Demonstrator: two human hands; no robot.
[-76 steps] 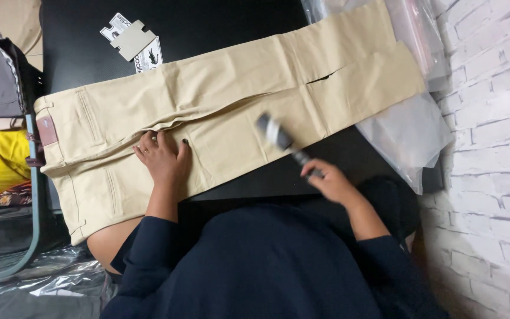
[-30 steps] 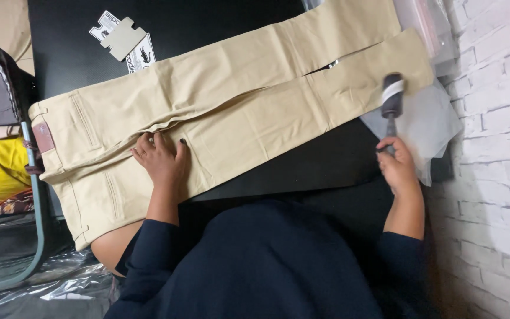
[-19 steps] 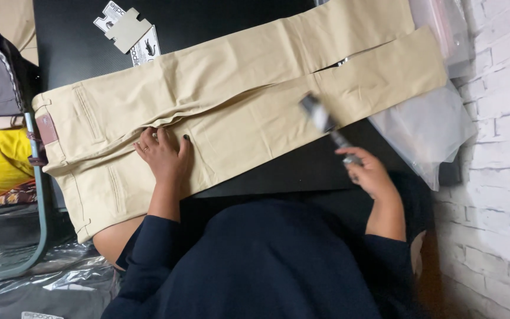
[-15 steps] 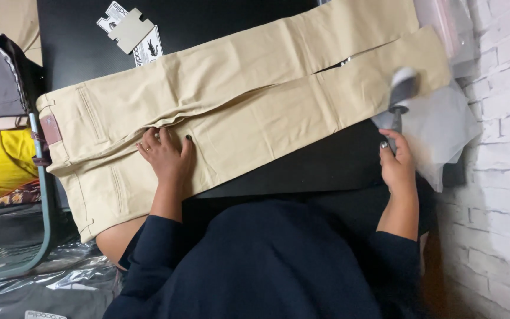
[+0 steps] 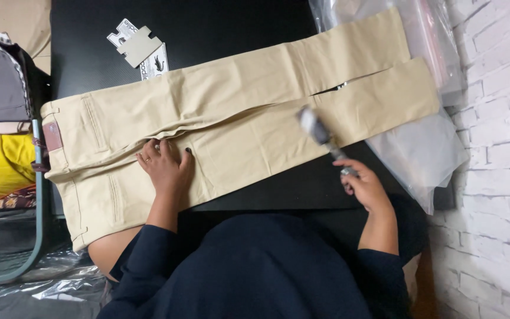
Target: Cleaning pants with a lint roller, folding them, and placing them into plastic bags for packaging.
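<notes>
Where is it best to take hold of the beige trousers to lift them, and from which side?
Probably at the waistband of the beige trousers, coming from the left edge: it is the thickest part, lies free there, and the left hand presses flat nearby.

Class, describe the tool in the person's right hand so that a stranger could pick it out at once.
Start at the black table, where beige trousers lie flat. Above their lower leg, near the hems, the right hand grips a short roller-like tool. It alone is grey, blurred and lifted off the cloth.
</notes>
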